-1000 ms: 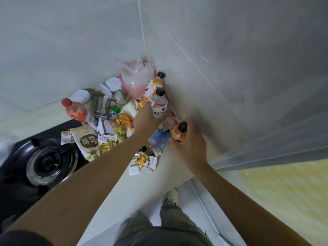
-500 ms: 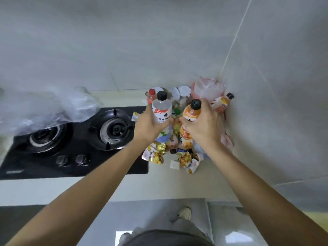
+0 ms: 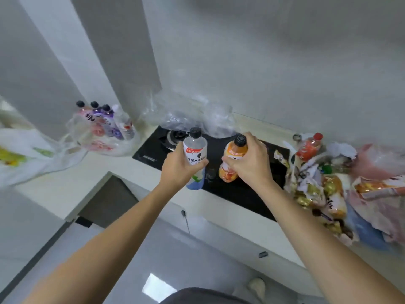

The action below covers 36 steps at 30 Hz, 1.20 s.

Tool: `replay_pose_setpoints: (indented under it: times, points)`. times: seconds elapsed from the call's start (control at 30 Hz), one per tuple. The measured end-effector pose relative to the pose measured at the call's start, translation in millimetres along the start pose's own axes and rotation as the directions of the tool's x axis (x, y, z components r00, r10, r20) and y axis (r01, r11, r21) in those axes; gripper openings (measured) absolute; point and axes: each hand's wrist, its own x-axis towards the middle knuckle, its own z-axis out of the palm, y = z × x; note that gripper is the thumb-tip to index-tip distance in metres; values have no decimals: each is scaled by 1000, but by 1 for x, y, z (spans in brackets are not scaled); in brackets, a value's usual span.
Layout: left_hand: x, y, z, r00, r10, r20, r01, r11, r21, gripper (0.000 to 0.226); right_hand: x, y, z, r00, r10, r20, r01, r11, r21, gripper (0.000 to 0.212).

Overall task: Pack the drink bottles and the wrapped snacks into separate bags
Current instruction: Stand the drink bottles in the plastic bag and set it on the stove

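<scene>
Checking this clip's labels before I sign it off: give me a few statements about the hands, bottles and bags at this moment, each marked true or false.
1. The left hand grips a clear bottle with a black cap. True.
2. The right hand is empty. False: it grips an orange drink bottle.
3. Both held bottles are above the black stove. True.
4. The clear bag on the left counter holds only snacks. False: capped bottles stand in it.
5. A red-capped bottle lies by the snack pile on the right. True.
</scene>
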Motion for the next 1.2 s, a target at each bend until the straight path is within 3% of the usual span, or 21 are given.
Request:
replay_pose_setpoints:
  times: [0.27, 0.47, 0.7, 0.9, 1.2]
  points:
    - [-20, -121, -162, 970, -154, -187, 172, 982, 82, 63, 9, -135, 159, 965, -199, 169, 167, 968, 188, 61]
    - [0, -196, -228, 925, -247, -288, 270, 962, 42, 67, 36, -192, 256, 931, -260, 256, 203, 952, 229, 61]
    - [86, -266, -279, 883, -317, -346, 318, 946, -56, 58, 107, -226, 364, 918, -298, 262, 220, 931, 290, 64]
    - [177, -300, -308, 899, -305, -315, 329, 944, 24, 77, 169, -244, 444, 920, -294, 259, 223, 936, 273, 48]
    - [263, -355, -317, 948, -262, -179, 285, 951, 118, 72, 191, -252, 507, 930, -232, 286, 231, 972, 36, 59]
